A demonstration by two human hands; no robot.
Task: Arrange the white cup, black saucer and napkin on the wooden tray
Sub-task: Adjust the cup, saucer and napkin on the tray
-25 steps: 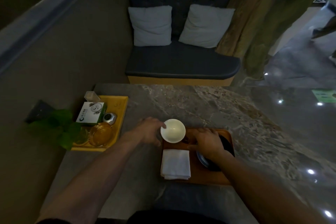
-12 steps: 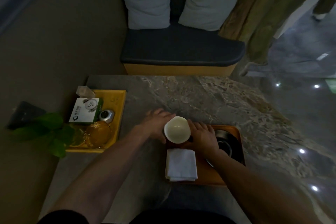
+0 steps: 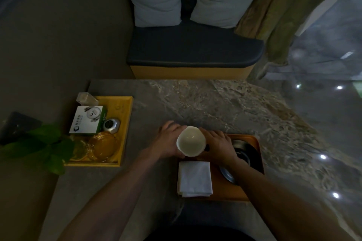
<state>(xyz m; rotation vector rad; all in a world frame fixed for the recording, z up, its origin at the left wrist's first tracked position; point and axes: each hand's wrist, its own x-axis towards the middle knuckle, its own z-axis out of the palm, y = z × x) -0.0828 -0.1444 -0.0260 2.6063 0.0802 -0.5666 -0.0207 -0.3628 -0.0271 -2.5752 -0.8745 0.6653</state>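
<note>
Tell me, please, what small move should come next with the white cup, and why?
Probably carry the white cup, held between the left hand and right hand, rightward onto the black saucer: the napkin already lies on the wooden tray.

Two bare forearms are seen reaching in from the bottom edge, uncovered from elbow to wrist. No sleeve is seen along either of them. The left hand (image 3: pixel 168 140) and the right hand (image 3: pixel 218 146) are bare. Dark clothing is glimpsed at the bottom edge between the arms.
</note>
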